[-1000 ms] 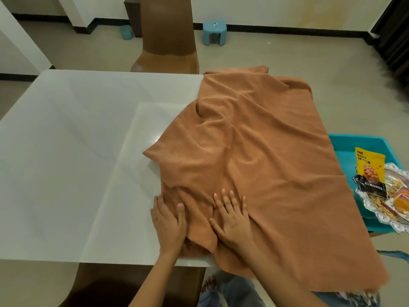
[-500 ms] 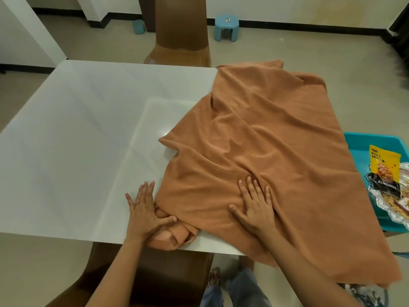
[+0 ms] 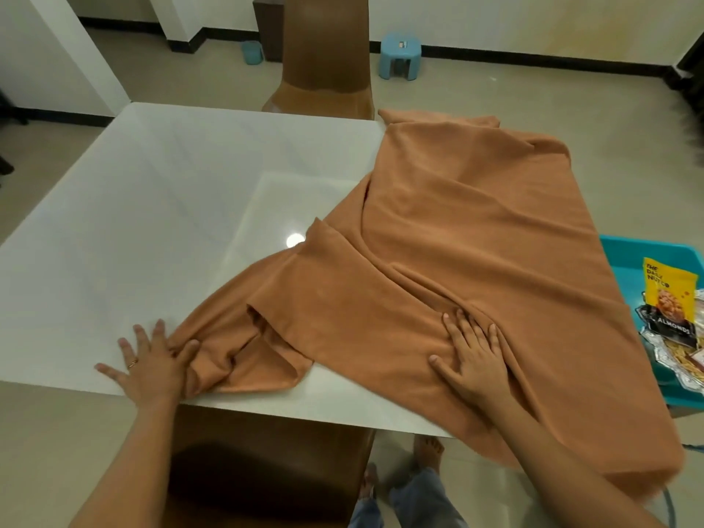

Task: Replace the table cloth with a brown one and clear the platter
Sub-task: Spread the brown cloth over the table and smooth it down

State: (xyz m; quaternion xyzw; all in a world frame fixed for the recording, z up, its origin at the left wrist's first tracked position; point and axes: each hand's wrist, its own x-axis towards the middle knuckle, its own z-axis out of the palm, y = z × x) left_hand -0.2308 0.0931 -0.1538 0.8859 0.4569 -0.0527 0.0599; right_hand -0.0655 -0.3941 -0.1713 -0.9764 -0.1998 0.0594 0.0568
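Observation:
A brown table cloth point(image 3: 468, 253) lies rumpled over the right half of a white table point(image 3: 160, 207) and hangs off its right and near edges. My left hand point(image 3: 152, 360) is spread flat on the table near the front edge, thumb pinching a bunched corner of the cloth. My right hand point(image 3: 472, 348) presses flat on the cloth with fingers apart. At the far right a silver platter point(image 3: 682, 360) with snacks and a yellow almonds packet point(image 3: 668, 299) sits on a teal stool point(image 3: 632, 253).
A brown chair point(image 3: 324, 62) stands at the table's far side and another brown chair point(image 3: 266, 459) is tucked under the near edge. A small blue stool point(image 3: 400, 55) sits by the far wall. My feet point(image 3: 426, 451) show below the table.
My left hand has slid left along the front edge, dragging the cloth's bunched corner with it and stretching the cloth leftward. My right hand stays pressed on the cloth.

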